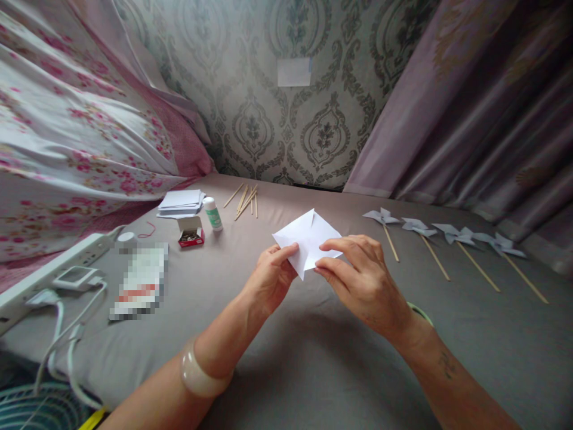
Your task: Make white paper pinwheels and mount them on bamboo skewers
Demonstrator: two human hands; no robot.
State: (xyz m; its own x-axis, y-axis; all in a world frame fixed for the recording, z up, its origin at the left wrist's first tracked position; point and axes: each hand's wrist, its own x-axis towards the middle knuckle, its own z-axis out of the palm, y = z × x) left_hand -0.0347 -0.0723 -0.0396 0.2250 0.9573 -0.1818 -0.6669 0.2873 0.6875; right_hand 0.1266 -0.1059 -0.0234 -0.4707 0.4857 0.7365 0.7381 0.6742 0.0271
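Paper square (308, 236), white, with slits cut in from its corners, sits between both hands, just ahead of the knuckles. Left hand (271, 278) is pinched onto its near-left edge, thumb on top and fingers under. Right hand (362, 278) is pinched onto the near-right edge, index finger laid across the sheet. The paper is tilted, far corner up. Can't tell if it touches the grey bedsheet (313, 358) below.

Step in hand, as I read it: working a cut flap of the square, a two-handed fold or crease. Any further fold calls for one hand to keep its pinch while the other frees a fingertip to carry a corner toward the centre. The sheet is thin and unsupported, so it needs a light, steady grip.

Right of the right hand, well apart, is a row of finished paper pinwheels (382, 217) on sticks. Beyond the left hand are loose wooden sticks (246, 200), a glue bottle (213, 214), a small red box (191, 234) and a stack of paper (181, 202). Far left of the left hand is a power strip (58, 263) with cables.
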